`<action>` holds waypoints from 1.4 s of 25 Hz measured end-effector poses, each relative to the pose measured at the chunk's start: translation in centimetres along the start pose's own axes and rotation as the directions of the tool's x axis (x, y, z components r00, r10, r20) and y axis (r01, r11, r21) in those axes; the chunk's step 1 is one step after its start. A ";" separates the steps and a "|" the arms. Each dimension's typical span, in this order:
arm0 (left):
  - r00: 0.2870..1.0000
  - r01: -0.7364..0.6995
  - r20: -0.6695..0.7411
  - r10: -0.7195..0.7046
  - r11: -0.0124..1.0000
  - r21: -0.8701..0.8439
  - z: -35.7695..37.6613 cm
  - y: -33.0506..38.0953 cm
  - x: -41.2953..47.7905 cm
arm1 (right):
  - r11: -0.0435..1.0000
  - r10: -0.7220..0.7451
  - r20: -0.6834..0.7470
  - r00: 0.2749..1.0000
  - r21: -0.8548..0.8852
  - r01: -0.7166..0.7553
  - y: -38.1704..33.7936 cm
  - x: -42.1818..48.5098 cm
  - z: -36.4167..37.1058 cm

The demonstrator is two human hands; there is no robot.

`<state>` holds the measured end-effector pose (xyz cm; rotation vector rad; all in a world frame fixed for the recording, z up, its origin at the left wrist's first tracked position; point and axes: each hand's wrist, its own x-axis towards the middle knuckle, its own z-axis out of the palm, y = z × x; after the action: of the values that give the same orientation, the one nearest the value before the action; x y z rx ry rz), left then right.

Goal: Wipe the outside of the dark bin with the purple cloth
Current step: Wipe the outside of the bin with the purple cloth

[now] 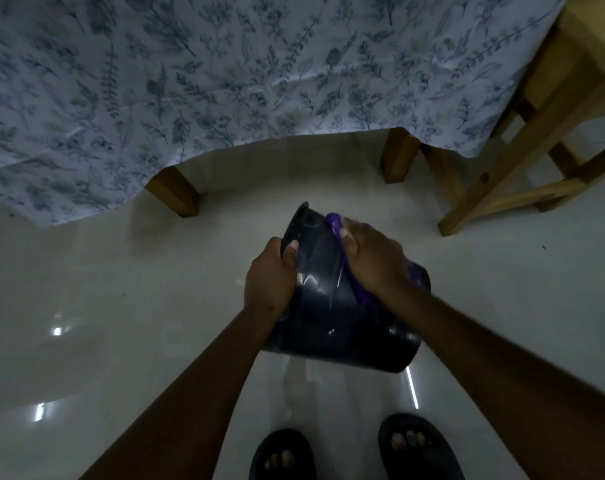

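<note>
The dark bin [332,317] is held up above the floor, tipped on its side with its rim pointing away from me and its base toward me. My left hand [271,277] grips the bin's rim on the left, fingers curled over the edge. My right hand [372,263] presses the purple cloth [358,291] against the bin's upper right outside wall. The cloth shows at the fingertips and under the palm; most of it is hidden by the hand.
A table draped in a blue floral cloth [225,74] stands ahead, its wooden legs [174,192] just beyond the bin. A wooden stool [522,157] is at the right. Glossy pale floor tiles [121,306] lie below. My feet in dark sandals [418,445] are at the bottom.
</note>
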<state>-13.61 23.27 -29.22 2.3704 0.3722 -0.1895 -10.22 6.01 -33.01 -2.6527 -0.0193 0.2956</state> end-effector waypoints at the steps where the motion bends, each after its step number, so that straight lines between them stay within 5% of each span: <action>1: 1.000 0.018 0.000 -0.018 1.000 0.019 0.0 0.0 0.3 | 0.992 -0.077 -0.040 0.996 -0.101 0.073 -0.4 -2.7 0.8; 5: 1.000 0.005 0.002 -0.005 1.000 0.017 0.3 0.2 0.7 | 0.941 -0.286 -0.033 0.958 -0.199 0.274 -0.7 -11.9 3.8; 8: 0.999 -0.001 -0.043 -0.002 0.998 -0.056 0.4 0.1 0.0 | 0.985 -0.163 -0.096 0.982 -0.079 0.156 -1.5 -4.3 1.9; 12: 0.998 0.044 -0.048 -0.046 0.998 -0.034 0.3 -0.3 -1.0 | 0.999 0.031 0.084 0.996 0.040 -0.035 -1.2 2.3 -0.5; 15: 0.996 0.079 -0.050 -0.079 0.997 0.006 0.3 -0.5 -0.3 | 0.972 -0.158 -0.020 0.987 -0.178 0.152 -1.2 -6.1 2.5; 18: 0.999 0.028 -0.045 -0.027 0.999 0.018 0.5 -0.5 -0.2 | 0.935 -0.299 -0.041 0.953 -0.211 0.285 -1.1 -12.1 4.3; 22: 0.997 -0.052 -0.053 0.051 0.999 -0.014 0.4 -1.2 -0.7 | 0.974 -0.191 -0.140 0.972 -0.153 0.170 -3.2 -6.5 3.1; 27: 0.998 -0.004 -0.060 0.004 1.000 0.006 0.4 -1.3 -1.0 | 0.992 0.058 0.201 0.978 0.095 -0.079 -1.4 3.4 0.3; 31: 0.998 0.032 -0.051 -0.030 0.999 0.040 0.6 -1.5 -0.3 | 0.973 -0.162 -0.008 0.987 -0.166 0.159 -2.6 -7.8 2.7; 35: 0.993 -0.039 -0.106 0.046 0.997 0.063 0.6 -1.5 -1.1 | 0.985 -0.172 -0.122 0.978 -0.051 0.167 -3.0 -8.4 2.8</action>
<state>-15.17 23.65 -30.34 2.4524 0.3712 -0.0537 -18.92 9.34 -32.34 -2.6830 -0.2116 0.0717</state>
